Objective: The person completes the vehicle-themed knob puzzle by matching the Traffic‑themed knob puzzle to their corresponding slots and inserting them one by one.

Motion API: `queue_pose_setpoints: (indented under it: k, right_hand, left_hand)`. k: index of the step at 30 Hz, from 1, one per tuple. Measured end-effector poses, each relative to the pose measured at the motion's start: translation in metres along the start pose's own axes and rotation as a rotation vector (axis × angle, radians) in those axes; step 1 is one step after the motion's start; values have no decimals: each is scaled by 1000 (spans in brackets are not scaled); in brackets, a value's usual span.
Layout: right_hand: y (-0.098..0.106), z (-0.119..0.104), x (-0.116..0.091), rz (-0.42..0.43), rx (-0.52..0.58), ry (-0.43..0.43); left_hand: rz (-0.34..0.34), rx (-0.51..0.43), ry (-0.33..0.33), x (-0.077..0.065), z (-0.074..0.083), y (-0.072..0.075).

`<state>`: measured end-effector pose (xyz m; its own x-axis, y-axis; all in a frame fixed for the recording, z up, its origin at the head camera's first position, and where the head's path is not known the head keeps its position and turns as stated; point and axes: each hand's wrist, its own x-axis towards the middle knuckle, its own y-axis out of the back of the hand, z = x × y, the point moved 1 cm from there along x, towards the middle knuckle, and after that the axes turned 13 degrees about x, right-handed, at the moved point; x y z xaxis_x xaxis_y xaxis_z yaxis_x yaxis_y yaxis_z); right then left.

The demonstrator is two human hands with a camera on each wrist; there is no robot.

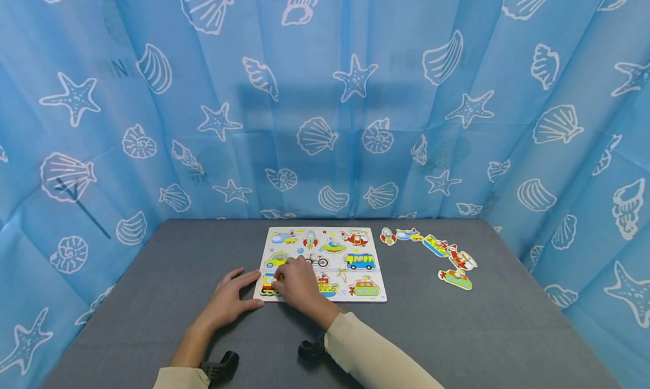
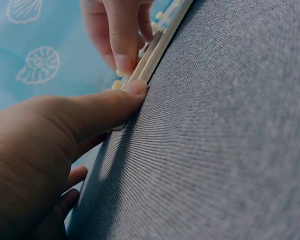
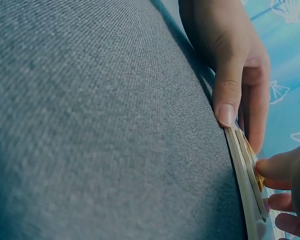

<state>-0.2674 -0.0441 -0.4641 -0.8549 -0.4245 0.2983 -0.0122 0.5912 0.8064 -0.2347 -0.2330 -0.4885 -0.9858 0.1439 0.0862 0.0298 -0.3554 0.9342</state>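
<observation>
A white wooden knob-puzzle board (image 1: 317,231) with pictures of vehicles lies on the grey table. Over its near left corner my right hand (image 1: 299,284) pinches a thin wooden train piece (image 3: 246,162), which sits slightly raised and a little tilted above the board; the fingers hide part of it. My left hand (image 1: 231,298) rests at that same corner, its thumb (image 2: 132,90) against the near edge and its fairly straight fingers along the left side. Nearest to my right hand are a bicycle picture (image 1: 319,260), a car (image 1: 277,259) and a ship (image 1: 327,286).
Right of the board lie loose pieces: a rocket (image 1: 388,236), an airplane (image 1: 408,234), a ship (image 1: 434,245), a helicopter (image 1: 461,258) and a submarine (image 1: 455,279). A blue shell-patterned curtain (image 1: 325,169) hangs behind the table (image 1: 487,338). Black wrist mounts (image 1: 222,366) sit at both sleeves.
</observation>
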Motion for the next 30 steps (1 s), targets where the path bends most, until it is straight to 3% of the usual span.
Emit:
queue_pose_setpoints:
  k: [17,30]
  right_hand:
    - [0,-2,-2,-39,-82,0]
    - [7,0,-5,-32,-21,-8]
  left_hand:
    - [5,-7,-9,-2,0,1]
    - [3,-7,-4,-2,0,1]
